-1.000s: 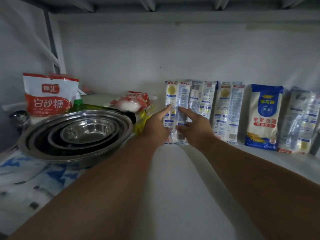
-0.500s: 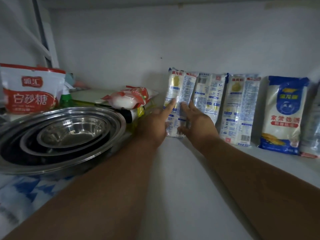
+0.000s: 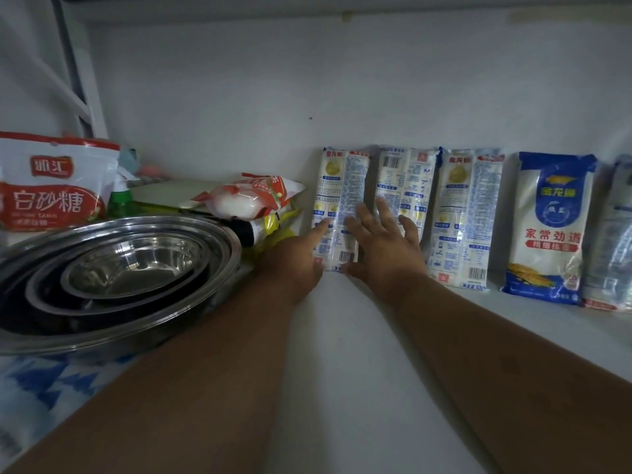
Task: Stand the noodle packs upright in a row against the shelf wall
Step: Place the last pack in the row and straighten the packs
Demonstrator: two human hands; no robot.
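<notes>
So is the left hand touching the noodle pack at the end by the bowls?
Touching. The head view shows the left hand with its finger lying flat on the front of the leftmost noodle pack.

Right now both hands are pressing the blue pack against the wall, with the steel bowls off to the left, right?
Not quite. The head view shows both hands, left hand and right hand, on the leftmost pale noodle pack, not the blue pack. The steel bowls are left.

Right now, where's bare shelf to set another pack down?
Bare shelf floor between the forearms, in front of the noodle packs. Crowded to the left: nested steel bowls, sugar bag, bottle and bags up to the leftmost pack.
</notes>
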